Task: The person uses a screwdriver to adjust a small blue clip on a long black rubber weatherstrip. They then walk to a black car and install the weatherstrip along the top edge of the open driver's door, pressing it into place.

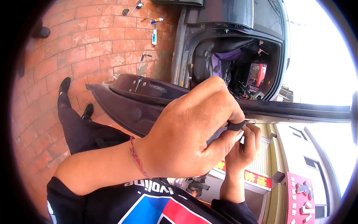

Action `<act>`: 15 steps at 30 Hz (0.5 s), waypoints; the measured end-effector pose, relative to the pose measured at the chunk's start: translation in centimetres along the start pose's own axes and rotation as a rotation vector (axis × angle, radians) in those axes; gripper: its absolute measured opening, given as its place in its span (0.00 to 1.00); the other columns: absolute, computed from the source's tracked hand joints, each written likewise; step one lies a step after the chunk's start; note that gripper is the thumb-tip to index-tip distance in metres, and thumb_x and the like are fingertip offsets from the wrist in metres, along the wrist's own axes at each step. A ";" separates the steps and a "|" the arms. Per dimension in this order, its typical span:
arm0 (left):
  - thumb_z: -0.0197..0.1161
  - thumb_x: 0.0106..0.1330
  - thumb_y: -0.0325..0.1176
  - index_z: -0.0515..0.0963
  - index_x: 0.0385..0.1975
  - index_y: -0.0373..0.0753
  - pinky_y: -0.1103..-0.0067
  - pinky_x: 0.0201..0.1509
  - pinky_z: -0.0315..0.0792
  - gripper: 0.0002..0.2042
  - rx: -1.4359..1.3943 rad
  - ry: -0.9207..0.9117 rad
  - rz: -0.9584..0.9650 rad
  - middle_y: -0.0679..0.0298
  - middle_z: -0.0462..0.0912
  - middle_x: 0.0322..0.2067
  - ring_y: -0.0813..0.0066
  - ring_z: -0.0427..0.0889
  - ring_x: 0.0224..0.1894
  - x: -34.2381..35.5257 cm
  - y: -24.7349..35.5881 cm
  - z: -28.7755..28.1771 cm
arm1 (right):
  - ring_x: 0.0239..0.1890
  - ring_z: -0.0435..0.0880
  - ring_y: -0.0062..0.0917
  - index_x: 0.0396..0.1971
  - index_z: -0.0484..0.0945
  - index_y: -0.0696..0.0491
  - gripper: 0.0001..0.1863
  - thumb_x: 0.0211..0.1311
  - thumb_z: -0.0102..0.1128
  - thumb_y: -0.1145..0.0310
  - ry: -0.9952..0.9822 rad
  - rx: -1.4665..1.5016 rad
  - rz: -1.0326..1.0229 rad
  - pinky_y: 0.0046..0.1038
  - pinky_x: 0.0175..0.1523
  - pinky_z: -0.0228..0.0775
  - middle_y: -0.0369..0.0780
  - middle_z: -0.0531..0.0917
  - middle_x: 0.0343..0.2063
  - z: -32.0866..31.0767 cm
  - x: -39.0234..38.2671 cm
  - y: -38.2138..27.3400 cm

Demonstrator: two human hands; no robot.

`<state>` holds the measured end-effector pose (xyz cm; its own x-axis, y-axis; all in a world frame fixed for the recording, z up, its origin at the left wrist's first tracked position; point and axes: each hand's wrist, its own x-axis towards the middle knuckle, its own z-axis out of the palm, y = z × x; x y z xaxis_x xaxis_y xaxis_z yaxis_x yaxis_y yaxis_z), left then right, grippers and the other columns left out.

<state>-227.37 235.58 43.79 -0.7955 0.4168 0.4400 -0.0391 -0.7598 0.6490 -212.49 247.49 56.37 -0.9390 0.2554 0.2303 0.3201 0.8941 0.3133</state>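
Piece of black material point(236, 126), small and dark, sat between the thumb and bent finger of the left hand point(190, 130), in front of the frame of a swung-out car door point(125, 114). Left hand: narrow pinch, holding the piece. Right hand point(246, 149): fingers curled just beside it; from where I stood I could not tell whether they gripped it too.

Handling, my judgement: a light pinch near the edge suited so small a piece, with the fingertips of the right hand bracing its far side. Thumbs were best kept from covering the working edge. Steady wrists and small turns seemed safer than pulling; a hard tug could have torn or flicked it away. Material uncertain, so pressure was better built gradually.

Count:
- Black piece: 1.
- Hands: 2. Red bracelet point(136, 158): 1, left wrist.
- Car point(227, 15): 1. Door swung out: 1. Purple seat cover point(232, 56): 1, inside the car.
- On the brick pavement point(71, 41): blue-and-yellow can point(157, 21), 1; pale tube point(154, 37), 1; ratchet-like tool point(141, 61), 1; long-handled tool point(135, 7), 1; dark lump point(125, 12), 1, kind unclear.
- Dark shoes point(65, 86): 2.
- Red signs point(298, 201): at least 2, partly hidden.
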 end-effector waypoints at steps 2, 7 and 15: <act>0.72 0.55 0.22 0.78 0.40 0.35 0.84 0.26 0.63 0.13 0.023 0.031 0.019 0.62 0.73 0.33 0.80 0.69 0.27 -0.2 0.2 0.2 | 0.39 0.83 0.35 0.45 0.81 0.60 0.19 0.52 0.73 0.79 0.065 -0.024 -0.029 0.30 0.43 0.76 0.45 0.83 0.39 1.0 -1.0 0.2; 0.71 0.58 0.24 0.77 0.38 0.34 0.85 0.27 0.63 0.12 -0.042 0.077 0.070 0.61 0.73 0.32 0.78 0.70 0.28 -0.3 0.2 0.7 | 0.44 0.83 0.37 0.45 0.80 0.61 0.15 0.56 0.70 0.81 0.173 0.035 0.017 0.32 0.48 0.77 0.47 0.82 0.43 2.3 -2.7 0.3; 0.69 0.60 0.21 0.77 0.34 0.32 0.82 0.27 0.70 0.07 0.132 0.128 0.143 0.60 0.73 0.28 0.75 0.75 0.28 -0.7 0.6 0.9 | 0.53 0.78 0.40 0.58 0.75 0.62 0.22 0.64 0.64 0.78 0.219 0.059 0.091 0.36 0.57 0.71 0.49 0.76 0.51 4.7 -5.3 -2.2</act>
<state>-226.29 235.24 44.41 -0.8577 0.2368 0.4563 0.1521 -0.7310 0.6652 -208.79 245.87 50.15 -0.8547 0.2558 0.4516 0.3882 0.8927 0.2290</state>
